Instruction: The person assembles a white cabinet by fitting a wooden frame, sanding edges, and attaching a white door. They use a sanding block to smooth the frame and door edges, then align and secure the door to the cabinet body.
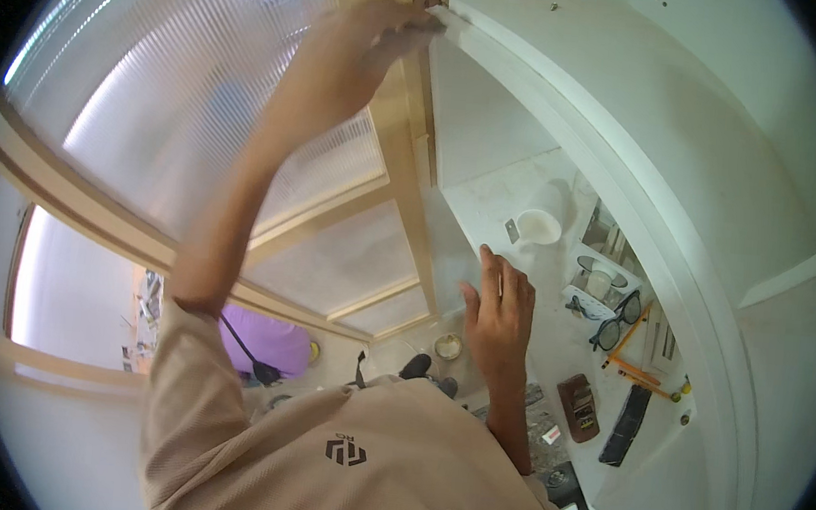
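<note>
My left hand (373, 32) is raised high, and its fingertips pinch the upper end of a long white frame strip (571, 134) where it meets a wooden door post (406, 159). The strip curves down to the right. My right hand (499, 310) lies flat with fingers together and extended against the lower edge of a white panel (476, 117) beside the post. It holds nothing. A ribbed translucent glass pane (173, 74) fills the wooden frame on the left.
On the white floor below lie a white cup (538, 227), black-rimmed glasses (617, 326), a wooden hand plane (578, 407), a black flat tool (626, 426), orange pencils (634, 367) and a small open box (603, 275). A purple bucket (272, 340) stands lower left.
</note>
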Available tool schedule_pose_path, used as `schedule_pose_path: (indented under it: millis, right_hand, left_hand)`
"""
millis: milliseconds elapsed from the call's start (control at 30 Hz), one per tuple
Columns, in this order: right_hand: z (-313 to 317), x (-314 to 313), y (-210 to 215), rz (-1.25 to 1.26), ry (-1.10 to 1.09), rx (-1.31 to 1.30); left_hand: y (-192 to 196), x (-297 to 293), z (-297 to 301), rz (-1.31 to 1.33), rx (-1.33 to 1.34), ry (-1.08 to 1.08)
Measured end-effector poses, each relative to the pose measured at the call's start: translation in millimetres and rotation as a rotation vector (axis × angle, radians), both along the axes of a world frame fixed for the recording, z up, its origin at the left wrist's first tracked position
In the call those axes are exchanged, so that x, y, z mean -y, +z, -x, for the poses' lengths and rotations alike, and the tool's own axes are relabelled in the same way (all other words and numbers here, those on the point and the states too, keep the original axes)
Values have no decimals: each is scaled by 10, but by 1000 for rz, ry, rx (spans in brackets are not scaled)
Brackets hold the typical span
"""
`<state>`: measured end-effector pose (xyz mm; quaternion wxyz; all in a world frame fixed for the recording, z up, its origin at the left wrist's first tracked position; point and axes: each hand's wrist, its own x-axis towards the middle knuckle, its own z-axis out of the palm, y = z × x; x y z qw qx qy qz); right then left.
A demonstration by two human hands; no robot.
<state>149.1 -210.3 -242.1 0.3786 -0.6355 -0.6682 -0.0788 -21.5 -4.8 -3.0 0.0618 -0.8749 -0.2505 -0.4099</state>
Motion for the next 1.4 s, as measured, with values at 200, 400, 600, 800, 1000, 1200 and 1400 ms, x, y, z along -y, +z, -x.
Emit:
schedule_pose_path:
  millis: [200, 400, 600, 800, 1000, 1200, 1400]
  right_hand:
    - [-296, 21, -459, 142, -108, 131]
    - [-265, 15, -490, 139, -142, 134]
    - [-277, 20, -486, 148, -143, 123]
    - [-269, -17, -463, 169, -163, 118]
    - [-240, -59, -469, 215, -224, 191]
    - [-221, -77, -435, 215, -234, 212]
    - [-289, -36, -476, 192, -185, 81]
  left_hand:
    - [206, -34, -229, -12, -101, -58]
    - [271, 49, -336, 90, -15, 0]
    - [266, 71, -381, 102, -41, 68]
    - [169, -30, -372, -53, -42, -15]
    - [159, 26, -391, -169, -101, 18]
    - [181, 335, -461, -134, -78, -54]
    - [382, 166, -328, -41, -32, 96]
